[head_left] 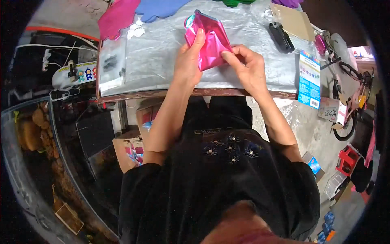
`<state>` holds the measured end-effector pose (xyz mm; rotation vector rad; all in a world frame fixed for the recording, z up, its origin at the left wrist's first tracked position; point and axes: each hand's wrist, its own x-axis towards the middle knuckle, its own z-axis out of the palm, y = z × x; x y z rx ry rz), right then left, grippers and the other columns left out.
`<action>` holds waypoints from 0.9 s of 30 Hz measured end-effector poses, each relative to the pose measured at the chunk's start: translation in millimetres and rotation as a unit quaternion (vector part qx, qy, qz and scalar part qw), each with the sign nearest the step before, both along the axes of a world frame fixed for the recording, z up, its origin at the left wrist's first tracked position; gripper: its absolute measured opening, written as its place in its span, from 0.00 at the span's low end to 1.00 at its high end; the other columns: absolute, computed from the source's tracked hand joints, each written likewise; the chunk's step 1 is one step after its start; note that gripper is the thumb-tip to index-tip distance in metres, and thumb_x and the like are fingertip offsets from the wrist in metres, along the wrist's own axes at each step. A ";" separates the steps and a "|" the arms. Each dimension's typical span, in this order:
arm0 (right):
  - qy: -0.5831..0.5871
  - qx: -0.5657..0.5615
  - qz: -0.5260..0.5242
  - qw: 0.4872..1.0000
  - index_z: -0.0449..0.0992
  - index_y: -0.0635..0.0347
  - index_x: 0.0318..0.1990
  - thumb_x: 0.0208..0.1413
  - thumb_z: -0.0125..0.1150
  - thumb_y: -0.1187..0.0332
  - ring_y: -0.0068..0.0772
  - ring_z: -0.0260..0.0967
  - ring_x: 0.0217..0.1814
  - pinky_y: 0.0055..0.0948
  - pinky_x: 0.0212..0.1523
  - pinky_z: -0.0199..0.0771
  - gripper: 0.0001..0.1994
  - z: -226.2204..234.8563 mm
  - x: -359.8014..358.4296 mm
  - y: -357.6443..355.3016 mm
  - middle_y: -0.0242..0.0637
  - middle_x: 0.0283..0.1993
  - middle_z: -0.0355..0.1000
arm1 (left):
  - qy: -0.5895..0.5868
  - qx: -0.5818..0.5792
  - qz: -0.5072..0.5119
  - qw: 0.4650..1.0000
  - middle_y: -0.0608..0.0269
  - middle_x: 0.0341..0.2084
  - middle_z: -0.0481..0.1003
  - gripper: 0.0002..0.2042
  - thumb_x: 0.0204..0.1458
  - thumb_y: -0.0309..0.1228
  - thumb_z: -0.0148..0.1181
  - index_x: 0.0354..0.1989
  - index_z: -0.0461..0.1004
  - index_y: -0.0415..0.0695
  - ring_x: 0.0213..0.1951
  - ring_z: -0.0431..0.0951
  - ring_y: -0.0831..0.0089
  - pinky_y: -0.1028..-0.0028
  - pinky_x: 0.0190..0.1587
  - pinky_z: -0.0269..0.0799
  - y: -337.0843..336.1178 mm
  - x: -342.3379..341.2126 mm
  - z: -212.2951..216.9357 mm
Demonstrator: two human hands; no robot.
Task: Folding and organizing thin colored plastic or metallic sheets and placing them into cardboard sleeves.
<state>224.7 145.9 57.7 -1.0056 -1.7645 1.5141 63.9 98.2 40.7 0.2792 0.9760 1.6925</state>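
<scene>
A shiny magenta foil bag [209,38] is held up over the table between both my hands. My left hand [189,61] grips its left side, thumb lying on the front of the foil. My right hand [248,67] pinches the bag's lower right corner between thumb and fingers. A bit of light blue and white shows at the bag's top left edge. The table [162,49] beneath is covered with a silvery plastic sheet.
A black stapler-like tool [281,37] and brown cardboard [295,20] lie at the far right. A blue printed card [309,79] hangs over the right edge. Clear packets [111,65] lie at left, pink [118,16] and blue [156,8] foil pieces at the back. Boxes stand under the table.
</scene>
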 end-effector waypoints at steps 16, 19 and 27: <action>0.122 0.038 0.064 0.990 0.83 0.67 0.35 0.63 0.63 0.69 0.28 0.67 0.59 0.27 0.58 0.64 0.09 -14.7 7.9 -17.6 0.45 0.58 0.75 | 0.035 0.071 0.012 0.997 0.63 0.44 0.81 0.12 0.59 0.33 0.66 0.49 0.79 0.43 0.45 0.81 0.74 0.70 0.52 0.77 -32.1 12.1 0.4; 0.044 0.172 -0.005 0.984 0.83 0.66 0.36 0.62 0.63 0.70 0.28 0.68 0.59 0.29 0.59 0.65 0.08 -5.3 4.1 -25.7 0.44 0.60 0.75 | 0.034 0.053 -0.013 0.998 0.63 0.44 0.81 0.12 0.58 0.31 0.67 0.49 0.79 0.43 0.46 0.81 0.74 0.70 0.52 0.77 -39.8 5.1 5.0; 0.094 0.117 -0.052 0.987 0.84 0.64 0.35 0.59 0.65 0.70 0.32 0.71 0.60 0.32 0.61 0.66 0.06 10.1 -10.5 -46.5 0.43 0.59 0.76 | 0.040 0.047 -0.030 0.998 0.63 0.45 0.81 0.14 0.57 0.30 0.67 0.51 0.77 0.42 0.46 0.81 0.71 0.68 0.53 0.77 -59.4 -4.0 4.4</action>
